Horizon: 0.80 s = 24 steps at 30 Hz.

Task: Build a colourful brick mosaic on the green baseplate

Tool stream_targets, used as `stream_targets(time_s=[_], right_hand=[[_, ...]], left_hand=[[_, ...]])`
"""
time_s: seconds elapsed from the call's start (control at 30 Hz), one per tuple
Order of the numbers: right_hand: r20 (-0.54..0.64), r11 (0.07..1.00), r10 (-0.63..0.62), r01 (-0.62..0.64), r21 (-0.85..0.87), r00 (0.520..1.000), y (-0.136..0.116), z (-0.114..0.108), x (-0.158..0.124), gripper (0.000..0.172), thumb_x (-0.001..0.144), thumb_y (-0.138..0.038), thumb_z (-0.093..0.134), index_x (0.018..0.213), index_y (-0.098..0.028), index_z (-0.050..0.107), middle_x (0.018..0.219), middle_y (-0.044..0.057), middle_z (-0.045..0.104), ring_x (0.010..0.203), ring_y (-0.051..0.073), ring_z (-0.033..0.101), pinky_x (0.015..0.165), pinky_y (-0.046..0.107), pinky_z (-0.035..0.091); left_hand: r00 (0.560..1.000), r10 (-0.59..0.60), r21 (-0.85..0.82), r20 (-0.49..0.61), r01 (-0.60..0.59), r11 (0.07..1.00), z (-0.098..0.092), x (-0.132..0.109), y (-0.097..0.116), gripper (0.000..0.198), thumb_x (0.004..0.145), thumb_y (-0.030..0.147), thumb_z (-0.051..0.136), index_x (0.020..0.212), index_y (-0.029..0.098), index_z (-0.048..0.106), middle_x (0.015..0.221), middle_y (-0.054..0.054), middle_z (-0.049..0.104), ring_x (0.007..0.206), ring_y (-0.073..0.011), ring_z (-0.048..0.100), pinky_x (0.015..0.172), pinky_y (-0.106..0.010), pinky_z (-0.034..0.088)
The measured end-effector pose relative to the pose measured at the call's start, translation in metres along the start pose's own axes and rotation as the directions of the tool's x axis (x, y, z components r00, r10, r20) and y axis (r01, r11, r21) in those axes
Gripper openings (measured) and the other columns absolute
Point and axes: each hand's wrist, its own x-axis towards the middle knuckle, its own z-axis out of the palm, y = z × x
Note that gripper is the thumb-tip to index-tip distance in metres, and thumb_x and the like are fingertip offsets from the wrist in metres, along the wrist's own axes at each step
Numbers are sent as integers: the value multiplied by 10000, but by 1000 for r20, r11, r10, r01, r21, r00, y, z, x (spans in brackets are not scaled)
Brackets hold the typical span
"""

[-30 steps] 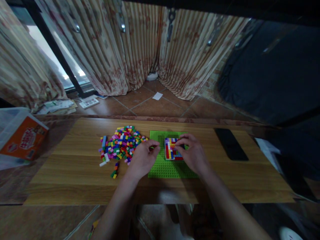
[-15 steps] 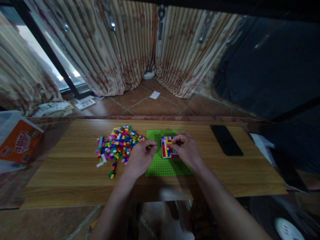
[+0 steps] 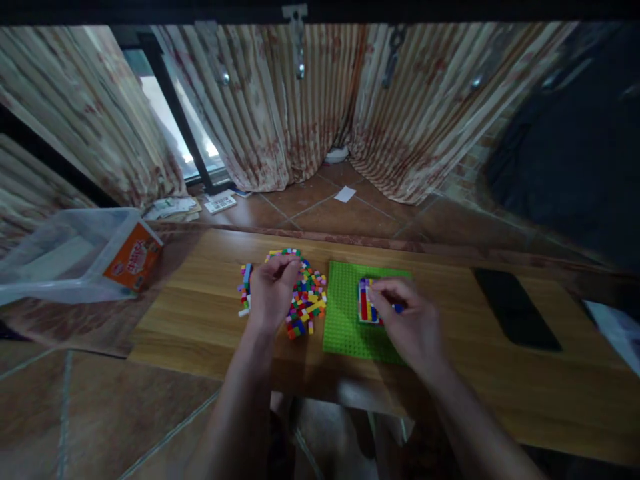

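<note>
A loose pile of small coloured building bricks lies on the wooden table. Over its left part is my left hand, thumb and fingertips drawn together; whatever they may hold is hidden. Right of the pile lies a green studded baseplate. On it stands a low block of bricks in red, yellow, blue and purple rows. My right hand covers the block's right side, its thumb and forefinger pinched at the top. Any brick between those fingertips is too small to make out.
A dark phone-like slab lies on the table to the right, with white paper beyond it. At far left sits a clear plastic bin with an orange label. Curtains hang behind.
My left hand has moved left from the baseplate's edge to over the brick pile. My right hand stays at the brick block. The view has swung left, shifting everything rightward.
</note>
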Motion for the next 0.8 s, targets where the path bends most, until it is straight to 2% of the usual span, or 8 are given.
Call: stream_targets(time_s=[0.07,0.13,0.2,0.3,0.47,0.63,0.73,0.8], right_hand=[[182,998,-58,57,7,982,-15,14,-12,114,875,-228,550,816,-220,647,816,6,647,763,154,605,699,293,467],[331,995,-100,104,6,938,-26,30,-23,115,882,-191,540,846,-223,644,846,11,656,793,159,611,726,303,477],[432,986,-139,164,-20,891,-31,44,-32,117,876,-179,552,921,-227,649,914,31,659,873,186,608,791,339,488],[524,959,-189,270,-83,831,-32,62,-39,252,854,-181,575,1096,-222,634,1040,72,635,1004,233,572,887,400,484],[587,908,-171,357,-217,791,-30,78,-38,355,819,-162,602,1170,-207,629,1093,104,587,1042,270,544,909,414,487],[613,879,-156,392,-272,774,-33,88,-37,303,810,-125,611,1104,-184,651,1072,108,588,1024,274,541,888,410,491],[612,885,-151,382,-267,776,-34,89,-36,226,805,-121,621,1028,-150,642,1046,115,595,998,272,540,888,415,482],[574,911,-149,338,-238,805,-36,85,-32,174,811,-129,618,982,-164,624,1016,103,598,975,263,540,874,411,477]], left_hand=[[998,-12,-70,-59,8,998,-4,2,3,187,719,319,684,779,142,695,733,-1,659,692,-117,593,674,-230,491],[997,-20,-108,-80,12,994,-7,2,5,181,711,307,687,773,137,688,716,3,654,668,-108,584,654,-218,486],[996,-24,-111,-88,14,994,-9,3,6,176,718,298,674,781,134,685,718,2,656,664,-105,583,652,-214,487],[996,-19,-84,-92,11,996,-12,2,7,181,732,307,656,784,137,686,729,-2,663,682,-112,592,662,-219,497],[998,-25,-79,-64,20,997,-17,1,7,173,731,307,652,785,147,693,756,-2,670,723,-120,607,679,-222,503],[997,-44,-83,-58,39,996,-20,1,7,172,726,295,653,797,146,700,747,2,667,705,-114,601,672,-222,498],[998,-43,-102,-50,38,994,-21,1,7,164,719,285,660,797,146,701,752,4,667,719,-112,601,689,-223,501],[998,-48,-102,-38,44,994,-22,1,6,167,716,284,663,808,150,702,760,5,671,723,-112,602,698,-226,505]])
